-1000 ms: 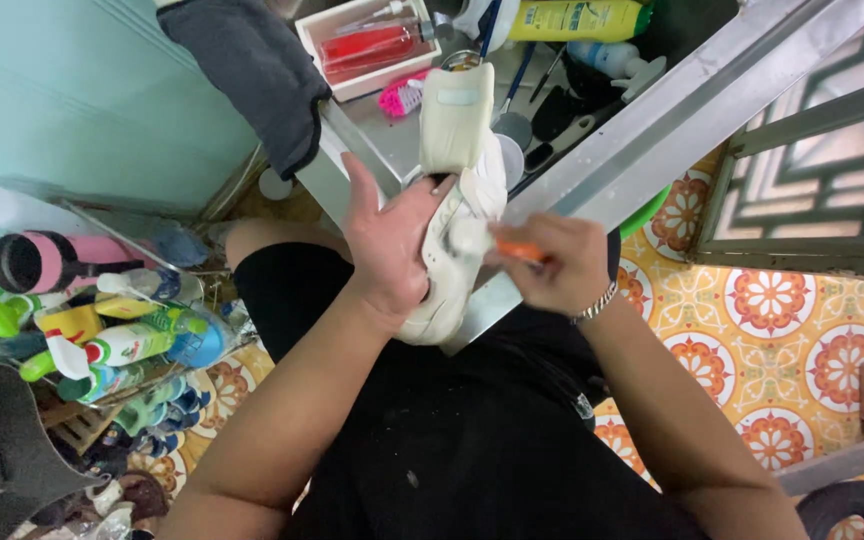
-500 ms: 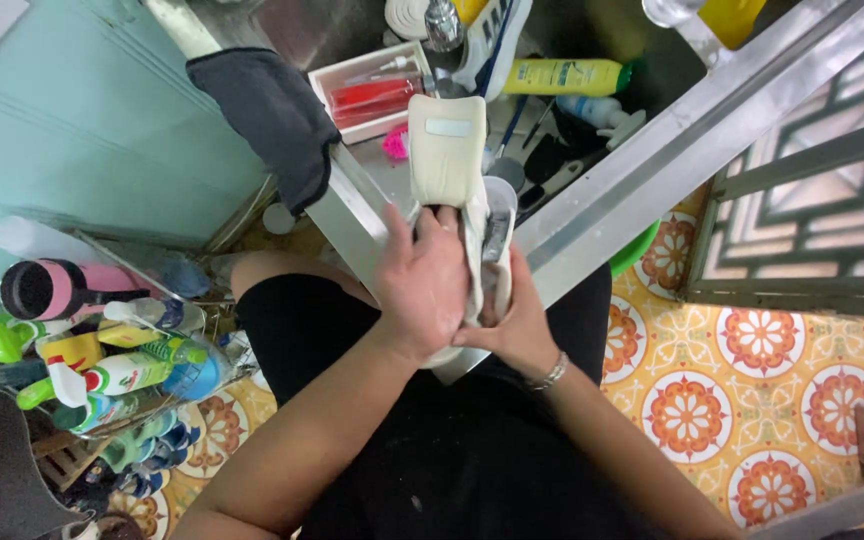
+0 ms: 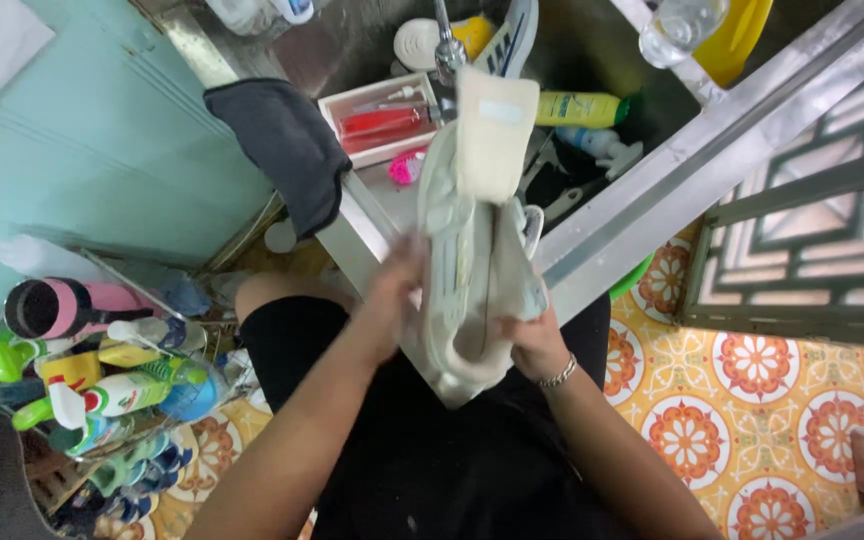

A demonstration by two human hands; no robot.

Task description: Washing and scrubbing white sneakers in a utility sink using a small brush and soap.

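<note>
I hold a white sneaker (image 3: 472, 250) upright over the edge of a steel sink, its pale tongue pulled up toward the tap (image 3: 445, 45). My left hand (image 3: 392, 300) grips the shoe's left side. On the right side near the heel sits my right hand (image 3: 532, 345), with a bracelet at the wrist, also gripping the shoe. Both hands are blurred by motion. The orange item seen earlier is hidden.
A dark cloth (image 3: 287, 150) hangs over the sink's left rim. A white tray with red items (image 3: 377, 120), a pink brush (image 3: 407, 165) and a green-capped yellow bottle (image 3: 582, 108) lie by the sink. A rack of spray bottles (image 3: 92, 385) stands left. Patterned tiles (image 3: 752, 420) cover the floor.
The shoe has been turned and raised so its tongue points up. My left hand slid from covering the shoe's front to its left side. The orange item in my right hand is gone from sight.
</note>
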